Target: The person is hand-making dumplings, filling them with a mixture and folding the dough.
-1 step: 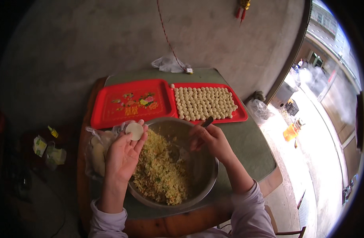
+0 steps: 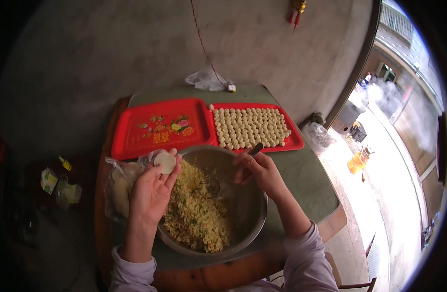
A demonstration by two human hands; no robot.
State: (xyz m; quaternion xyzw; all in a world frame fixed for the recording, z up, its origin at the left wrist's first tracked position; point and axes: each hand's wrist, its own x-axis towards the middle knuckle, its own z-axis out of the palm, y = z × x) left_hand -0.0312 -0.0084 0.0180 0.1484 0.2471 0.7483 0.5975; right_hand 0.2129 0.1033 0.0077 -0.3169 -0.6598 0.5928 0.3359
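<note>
A round, pale dough wrapper [image 2: 165,162] lies on the fingers of my left hand [image 2: 149,198], palm up, with the thumb at its edge. The left hand is over the left rim of a large metal bowl [image 2: 263,214]. Chopped yellow-green filling [image 2: 196,214] is heaped in the bowl's left and near part. My right hand [image 2: 262,171] is closed around the dark handle of a spoon [image 2: 256,148]; the spoon's head is down in the bowl against the filling. Beside my left hand sits a clear plastic bag [image 2: 117,194] with pale dough pieces inside.
Behind the bowl, a red flowered tray [image 2: 128,131] overlaps a second red tray [image 2: 295,138] bearing rows of small filled dumplings [image 2: 250,126]. All stand on a green-topped table [image 2: 308,177] against a grey wall. A plastic bag [image 2: 206,80] lies at its back edge.
</note>
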